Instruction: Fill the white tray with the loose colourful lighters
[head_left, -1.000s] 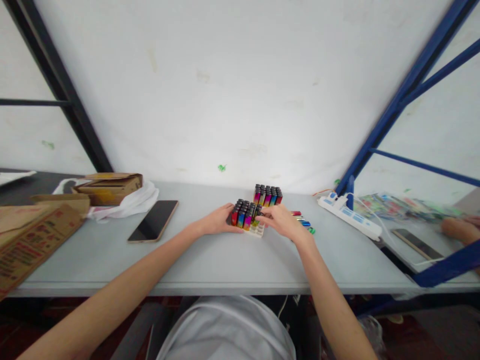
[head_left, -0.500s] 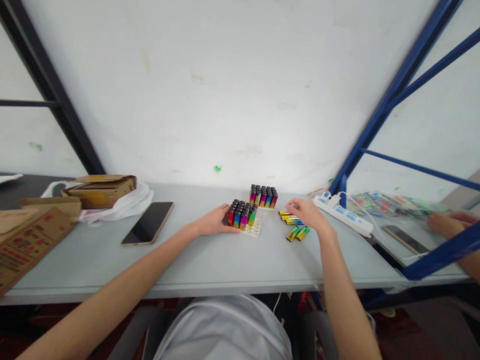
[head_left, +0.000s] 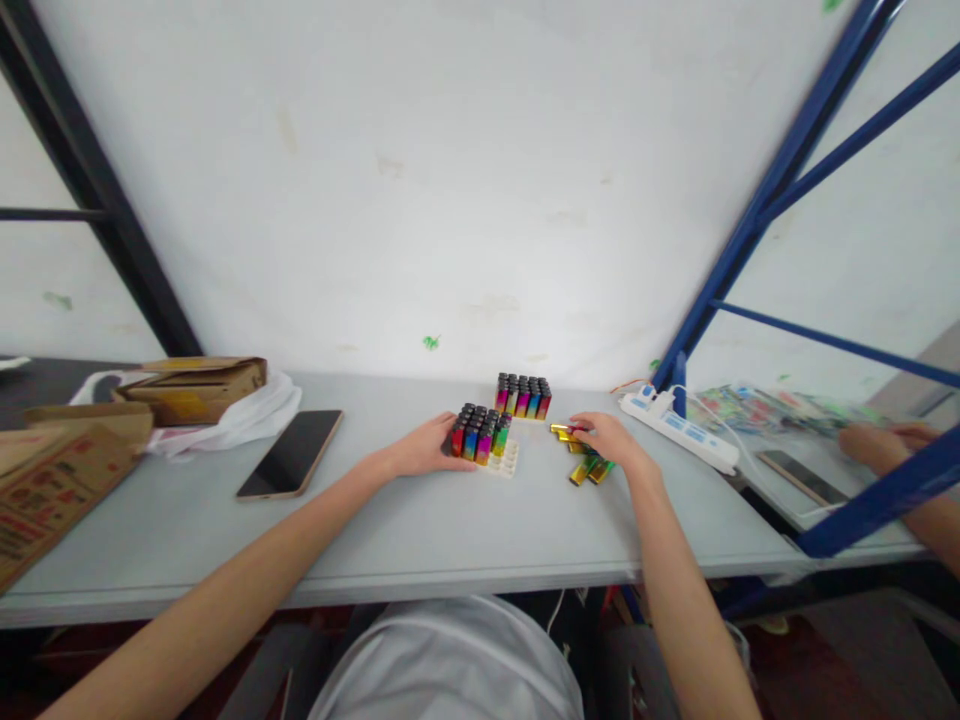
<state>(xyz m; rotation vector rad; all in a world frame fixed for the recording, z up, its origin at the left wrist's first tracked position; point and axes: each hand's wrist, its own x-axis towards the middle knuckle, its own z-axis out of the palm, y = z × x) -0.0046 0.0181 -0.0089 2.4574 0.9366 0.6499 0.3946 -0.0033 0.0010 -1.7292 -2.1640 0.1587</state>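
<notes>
My left hand [head_left: 424,446] curls around the left side of a white tray [head_left: 507,460] and the upright lighters [head_left: 478,440] in it. These have black tops and shiny bodies in red, blue, purple and green; the tray's front right holes stand bare. Between the thumb and fingers of my right hand [head_left: 606,440], a gold-coloured lighter [head_left: 561,428] is pinched, its end pointing left. Beneath and beside that hand, several loose yellow and green lighters [head_left: 589,470] lie on the table, partly covered. A second block of upright lighters [head_left: 523,396] stands behind, near the wall.
A black phone [head_left: 291,453] lies left, beside cardboard boxes [head_left: 202,390] and a white plastic bag [head_left: 255,410]. A white power strip [head_left: 679,433] runs along the right, by a blue metal frame [head_left: 720,260]. Beyond it show another person's hands [head_left: 874,445] and a phone [head_left: 802,478].
My right hand has closed on one of the loose lighters and shifted its end up slightly. My left hand stays at the tray. The whole view has shifted a little.
</notes>
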